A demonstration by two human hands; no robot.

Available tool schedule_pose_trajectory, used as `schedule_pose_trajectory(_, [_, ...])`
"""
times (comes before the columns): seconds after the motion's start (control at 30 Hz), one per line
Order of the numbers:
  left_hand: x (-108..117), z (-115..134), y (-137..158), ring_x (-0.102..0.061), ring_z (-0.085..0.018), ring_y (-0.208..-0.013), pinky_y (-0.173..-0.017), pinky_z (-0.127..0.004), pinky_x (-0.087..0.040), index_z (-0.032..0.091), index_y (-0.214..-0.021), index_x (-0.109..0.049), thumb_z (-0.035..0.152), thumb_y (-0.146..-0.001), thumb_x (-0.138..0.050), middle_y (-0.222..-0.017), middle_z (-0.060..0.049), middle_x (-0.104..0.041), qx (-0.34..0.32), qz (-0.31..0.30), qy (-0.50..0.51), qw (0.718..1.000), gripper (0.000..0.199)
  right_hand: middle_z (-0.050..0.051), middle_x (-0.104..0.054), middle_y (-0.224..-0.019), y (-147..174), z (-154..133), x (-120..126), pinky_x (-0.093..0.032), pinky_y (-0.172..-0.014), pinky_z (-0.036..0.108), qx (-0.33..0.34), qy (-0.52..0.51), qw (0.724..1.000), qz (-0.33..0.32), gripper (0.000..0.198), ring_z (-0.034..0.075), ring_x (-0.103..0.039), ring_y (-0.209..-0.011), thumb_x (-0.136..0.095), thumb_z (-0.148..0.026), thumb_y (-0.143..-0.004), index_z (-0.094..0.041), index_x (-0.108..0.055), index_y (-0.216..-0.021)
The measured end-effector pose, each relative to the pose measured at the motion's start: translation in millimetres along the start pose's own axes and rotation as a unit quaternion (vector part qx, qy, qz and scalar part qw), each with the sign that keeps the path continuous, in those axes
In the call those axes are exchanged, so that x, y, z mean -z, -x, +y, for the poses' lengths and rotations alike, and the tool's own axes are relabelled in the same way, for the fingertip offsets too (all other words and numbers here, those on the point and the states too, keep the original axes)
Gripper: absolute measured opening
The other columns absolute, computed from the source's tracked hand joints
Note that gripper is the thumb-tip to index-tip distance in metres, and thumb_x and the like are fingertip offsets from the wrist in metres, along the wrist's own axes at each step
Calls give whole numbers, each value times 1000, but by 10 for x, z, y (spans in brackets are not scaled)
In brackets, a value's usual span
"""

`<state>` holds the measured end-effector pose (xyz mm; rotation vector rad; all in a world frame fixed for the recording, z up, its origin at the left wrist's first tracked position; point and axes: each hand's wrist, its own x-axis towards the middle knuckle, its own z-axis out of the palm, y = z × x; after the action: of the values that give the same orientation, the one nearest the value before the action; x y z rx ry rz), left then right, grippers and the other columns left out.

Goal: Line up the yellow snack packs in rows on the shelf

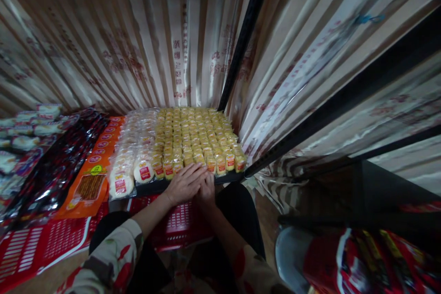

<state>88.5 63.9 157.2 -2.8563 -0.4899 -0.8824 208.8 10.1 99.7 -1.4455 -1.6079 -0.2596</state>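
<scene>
My left hand [188,183] lies at the front edge of the shelf with its fingers stretched out, reaching across my right hand [207,193]. The right hand's fingers are partly hidden and touch the left hand. Behind both hands are small yellow-wrapped snack packets [193,138] with red labels, set in tight rows. To their left stand rows of round white crackers [143,172] in clear wrappers. The dark shelf edge [151,187] runs beneath these goods.
Farther left lie an orange snack bag [90,179], dark shiny packs [65,161] and white packets [25,142]. Red baskets [51,248] sit below the shelf. A black post [244,41] and striped curtain [155,32] border the back. Red packages [382,262] are at lower right.
</scene>
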Motion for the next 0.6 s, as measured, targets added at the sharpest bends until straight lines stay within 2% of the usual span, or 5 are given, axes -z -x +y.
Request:
schedule_pose_trajectory(0.1, [61, -123, -39, -29, -20, -134, -111, -39, -29, 12, -131, -43, 23, -88, -39, -137, -8, -46, -75, -66, 25, 995, 44, 13, -53, -94, 18, 4, 64, -46, -80, 45, 30, -27, 999, -26, 28, 25, -48, -98, -31, -23, -91, -13, -54, -105])
schedule_pose_trajectory(0.27, [91, -265, -60, -26, -21, -135, -111, -40, -27, 8, -132, -39, 26, -89, -39, -139, -11, -42, -136, -97, 32, 985, 47, 12, -58, -91, -34, -20, 161, -48, -81, 44, 44, -67, 996, -48, 27, 24, -52, -100, -34, -16, -88, -15, -55, -106])
schedule_pose_trajectory(0.47, [7, -263, -35, -29, -21, -134, -110, -41, -27, 14, -134, -38, 34, -92, -39, -141, -10, -40, -113, -107, 10, 988, 47, 12, -62, -105, 3, 18, 320, -50, -87, 42, 53, -125, 986, -100, 32, 22, -53, -109, -36, -11, -86, -16, -60, -106])
schedule_pose_trajectory(0.6, [-58, -251, -11, -31, -20, -133, -110, -39, -27, 11, -135, -36, 34, -92, -37, -141, -10, -40, -96, -108, -2, 990, 49, 8, -63, -112, 50, 77, 498, -48, -91, 43, 51, -97, 991, -73, 33, 20, -52, -114, -39, -14, -86, -20, -58, -112])
